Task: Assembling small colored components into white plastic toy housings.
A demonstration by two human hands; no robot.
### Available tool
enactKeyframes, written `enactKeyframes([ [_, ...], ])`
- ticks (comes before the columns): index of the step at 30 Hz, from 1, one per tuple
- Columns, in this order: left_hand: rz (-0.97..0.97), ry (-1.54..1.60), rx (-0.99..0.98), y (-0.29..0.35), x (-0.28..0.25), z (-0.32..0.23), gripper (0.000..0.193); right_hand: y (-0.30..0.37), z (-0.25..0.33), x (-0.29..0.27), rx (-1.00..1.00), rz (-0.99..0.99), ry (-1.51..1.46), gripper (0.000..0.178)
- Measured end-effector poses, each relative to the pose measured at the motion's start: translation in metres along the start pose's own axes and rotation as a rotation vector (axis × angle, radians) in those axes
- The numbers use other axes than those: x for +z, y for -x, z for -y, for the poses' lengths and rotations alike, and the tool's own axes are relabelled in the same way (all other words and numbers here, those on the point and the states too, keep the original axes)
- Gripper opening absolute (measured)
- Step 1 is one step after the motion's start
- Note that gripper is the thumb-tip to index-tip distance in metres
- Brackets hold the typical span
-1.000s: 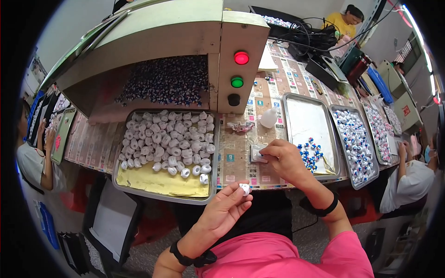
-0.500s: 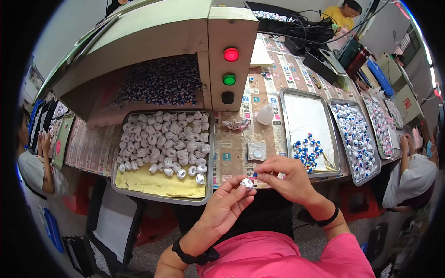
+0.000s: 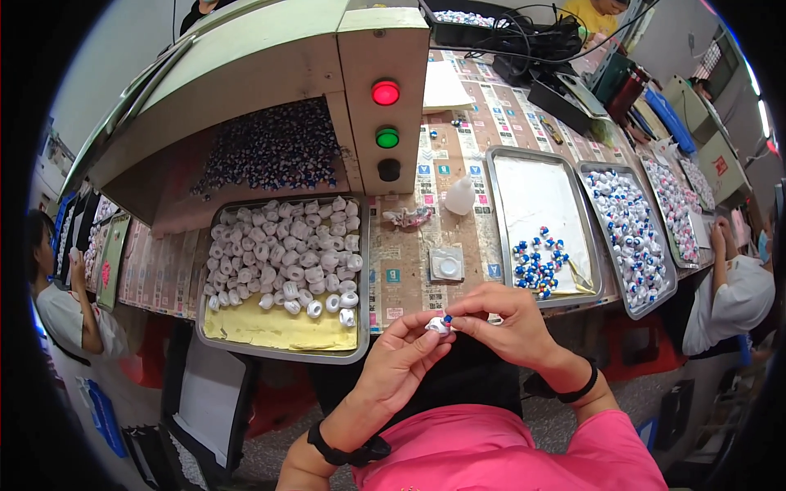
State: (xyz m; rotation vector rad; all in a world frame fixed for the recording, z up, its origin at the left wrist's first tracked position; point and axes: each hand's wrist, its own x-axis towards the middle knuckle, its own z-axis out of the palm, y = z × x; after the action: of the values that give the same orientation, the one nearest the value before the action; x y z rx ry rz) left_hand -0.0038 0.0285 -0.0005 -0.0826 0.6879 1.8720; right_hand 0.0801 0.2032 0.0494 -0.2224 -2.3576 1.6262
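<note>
Between the thumb and fingers of my left hand (image 3: 407,344) is a small white hollow piece (image 3: 436,326). A tiny blue-and-red piece (image 3: 448,320) is pinched in my right hand (image 3: 512,327), touching or right against the white piece's upper right; the fingers partly hide the contact. Left of my hands, a metal tray (image 3: 282,350) with yellow lining holds many similar white pieces (image 3: 278,250). A second metal tray (image 3: 536,188), lined in white, stands to the right with a cluster of small blue, red and white pieces (image 3: 540,262) at its near end.
A beige machine (image 3: 377,49) with red and green lights rises behind the left tray. A white squeeze bottle (image 3: 460,196), a small square pad with a round white dish (image 3: 447,265) and crumpled wrapping (image 3: 408,218) lie between the trays. A full tray (image 3: 630,237) stands farther right. Co-workers sit at both sides.
My right hand has brought the blue-and-red piece down to the white piece in my left hand. The whole view has shifted slightly.
</note>
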Motion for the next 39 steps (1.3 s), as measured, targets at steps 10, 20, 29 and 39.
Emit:
enactKeyframes([
  [10, -0.014, -0.048, 0.040, 0.003, 0.009, 0.001, 0.028, 0.003, 0.004, -0.004, 0.062, 0.047, -0.106, 0.016],
  [20, 0.018, -0.142, 0.145, 0.006, 0.006, 0.007, 0.025, 0.008, -0.003, -0.004, -0.047, 0.081, -0.109, 0.016],
  [29, 0.058, -0.357, 0.402, 0.008, 0.017, 0.005, 0.027, 0.010, -0.001, -0.007, -0.241, -0.009, -0.003, 0.021],
  [39, 0.100, -0.517, 0.493, 0.003, 0.022, 0.003, 0.027, 0.012, 0.000, -0.016, -0.477, -0.098, 0.268, 0.019],
])
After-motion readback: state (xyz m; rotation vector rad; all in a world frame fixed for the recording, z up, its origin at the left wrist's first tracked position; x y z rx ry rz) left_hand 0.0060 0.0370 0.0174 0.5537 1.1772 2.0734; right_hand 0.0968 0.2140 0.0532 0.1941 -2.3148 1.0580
